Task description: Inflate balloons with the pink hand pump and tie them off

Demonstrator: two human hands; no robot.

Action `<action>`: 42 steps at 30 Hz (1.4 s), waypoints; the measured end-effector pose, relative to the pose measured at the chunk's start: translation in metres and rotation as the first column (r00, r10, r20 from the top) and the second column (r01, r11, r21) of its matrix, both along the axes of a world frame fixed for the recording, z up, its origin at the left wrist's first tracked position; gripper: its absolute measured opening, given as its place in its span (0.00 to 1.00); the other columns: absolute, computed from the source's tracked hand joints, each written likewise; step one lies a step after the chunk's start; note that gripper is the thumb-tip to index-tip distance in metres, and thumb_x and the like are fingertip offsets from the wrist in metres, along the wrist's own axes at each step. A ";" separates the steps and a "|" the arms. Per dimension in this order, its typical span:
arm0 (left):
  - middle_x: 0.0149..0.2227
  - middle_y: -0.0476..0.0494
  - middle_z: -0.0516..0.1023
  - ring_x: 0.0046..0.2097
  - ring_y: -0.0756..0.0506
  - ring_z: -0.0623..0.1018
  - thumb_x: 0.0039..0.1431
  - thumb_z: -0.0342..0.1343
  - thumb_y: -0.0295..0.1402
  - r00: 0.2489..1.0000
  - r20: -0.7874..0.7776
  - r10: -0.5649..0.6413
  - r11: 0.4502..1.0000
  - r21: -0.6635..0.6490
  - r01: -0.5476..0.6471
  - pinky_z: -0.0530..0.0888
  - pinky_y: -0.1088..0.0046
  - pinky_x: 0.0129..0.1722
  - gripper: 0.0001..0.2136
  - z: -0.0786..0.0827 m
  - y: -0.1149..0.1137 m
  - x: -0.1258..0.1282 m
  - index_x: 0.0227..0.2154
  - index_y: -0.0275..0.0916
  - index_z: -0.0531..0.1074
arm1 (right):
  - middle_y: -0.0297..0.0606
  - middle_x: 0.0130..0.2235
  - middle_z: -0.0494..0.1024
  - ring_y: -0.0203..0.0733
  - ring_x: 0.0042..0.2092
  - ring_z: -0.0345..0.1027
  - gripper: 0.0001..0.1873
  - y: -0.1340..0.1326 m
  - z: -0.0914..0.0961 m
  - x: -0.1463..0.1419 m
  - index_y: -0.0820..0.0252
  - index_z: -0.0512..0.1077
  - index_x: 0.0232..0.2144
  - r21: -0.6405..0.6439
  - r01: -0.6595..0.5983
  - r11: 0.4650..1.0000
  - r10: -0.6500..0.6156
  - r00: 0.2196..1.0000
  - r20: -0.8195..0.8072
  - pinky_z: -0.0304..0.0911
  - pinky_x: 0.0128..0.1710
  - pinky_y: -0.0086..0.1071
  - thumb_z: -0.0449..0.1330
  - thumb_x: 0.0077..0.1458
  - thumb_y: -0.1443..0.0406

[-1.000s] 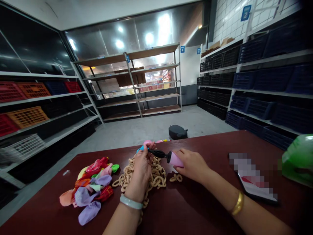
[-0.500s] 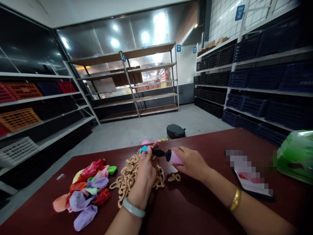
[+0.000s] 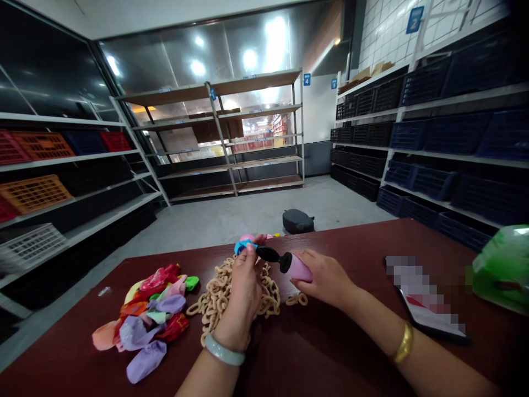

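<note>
My left hand [image 3: 247, 281] pinches a blue balloon [image 3: 243, 246] around the tip of a balloon pump's black nozzle end. The pink body of the balloon pump [image 3: 300, 268] is gripped in my right hand [image 3: 324, 275]. Under and behind my left hand lies a heap of beige rings [image 3: 219, 295], partly covered by my wrist. A few loose beige rings [image 3: 297, 299] lie below the pump. To the left is a pile of limp balloons [image 3: 144, 331] in purple, red, orange, pink and green.
On the dark red table [image 3: 330, 353], a phone [image 3: 430, 309], partly pixelated, lies at the right beside a green plastic bag [image 3: 502, 270]. A dark bag [image 3: 298, 220] sits on the floor beyond. Shelves with crates [image 3: 37, 193] stand around.
The blue balloon looks slightly larger and rounder at my left fingertips. Both hands keep their grip, and the whole view has shifted slightly.
</note>
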State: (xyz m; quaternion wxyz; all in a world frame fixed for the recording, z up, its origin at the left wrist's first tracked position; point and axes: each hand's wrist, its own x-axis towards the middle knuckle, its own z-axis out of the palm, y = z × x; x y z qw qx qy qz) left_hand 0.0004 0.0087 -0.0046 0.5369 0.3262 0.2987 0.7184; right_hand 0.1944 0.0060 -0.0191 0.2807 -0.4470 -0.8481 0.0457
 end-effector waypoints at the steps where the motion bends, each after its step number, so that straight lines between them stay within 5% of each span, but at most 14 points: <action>1: 0.49 0.35 0.77 0.53 0.40 0.74 0.53 0.63 0.41 1.000 0.002 0.015 1.000 0.008 -0.015 0.69 0.63 0.51 0.20 0.000 0.001 -0.001 0.47 0.38 0.73 | 0.43 0.50 0.73 0.51 0.48 0.69 0.30 0.000 -0.001 0.000 0.55 0.63 0.56 -0.003 -0.003 1.000 0.003 1.000 0.000 0.64 0.46 0.43 0.60 0.51 0.57; 7: 0.44 0.41 0.80 0.47 0.44 0.78 0.52 0.64 0.33 0.993 0.088 0.073 0.993 0.086 -0.081 0.69 0.64 0.52 0.28 0.004 0.000 -0.002 0.56 0.48 0.65 | 0.43 0.50 0.73 0.50 0.48 0.69 0.31 -0.001 -0.001 -0.001 0.56 0.62 0.57 -0.021 -0.008 1.000 0.008 1.000 0.013 0.63 0.47 0.43 0.60 0.51 0.57; 15: 0.43 0.32 0.80 0.46 0.41 0.79 0.60 0.53 0.44 0.987 0.148 0.069 0.997 0.006 -0.071 0.72 0.64 0.48 0.21 0.002 0.002 -0.009 0.50 0.35 0.71 | 0.42 0.50 0.73 0.50 0.48 0.69 0.31 -0.001 0.002 -0.001 0.54 0.62 0.57 -0.037 -0.003 0.999 0.005 0.999 0.035 0.63 0.47 0.41 0.60 0.51 0.56; 28: 0.42 0.40 0.80 0.45 0.42 0.79 0.58 0.57 0.43 0.967 0.180 0.181 0.972 0.119 -0.204 0.72 0.60 0.51 0.21 0.004 -0.004 0.005 0.54 0.46 0.66 | 0.42 0.49 0.74 0.49 0.46 0.70 0.31 -0.004 0.000 -0.003 0.55 0.63 0.57 -0.026 -0.008 1.000 0.008 1.000 0.007 0.64 0.45 0.41 0.61 0.50 0.57; 33: 0.45 0.38 0.79 0.48 0.42 0.78 0.52 0.64 0.35 0.978 0.171 0.116 0.985 0.109 -0.136 0.70 0.60 0.53 0.23 0.002 -0.004 0.008 0.52 0.42 0.67 | 0.42 0.48 0.74 0.50 0.46 0.70 0.31 -0.002 0.002 0.001 0.56 0.63 0.56 0.004 -0.016 1.000 0.015 1.000 0.023 0.64 0.44 0.41 0.60 0.51 0.57; 42: 0.48 0.34 0.77 0.51 0.38 0.76 0.54 0.62 0.35 0.986 0.145 -0.084 0.995 0.070 0.075 0.72 0.59 0.51 0.12 0.002 -0.008 0.013 0.40 0.36 0.73 | 0.43 0.50 0.73 0.50 0.47 0.69 0.31 -0.002 0.007 0.004 0.56 0.62 0.57 -0.005 0.004 1.000 -0.003 0.999 0.049 0.63 0.45 0.42 0.59 0.51 0.55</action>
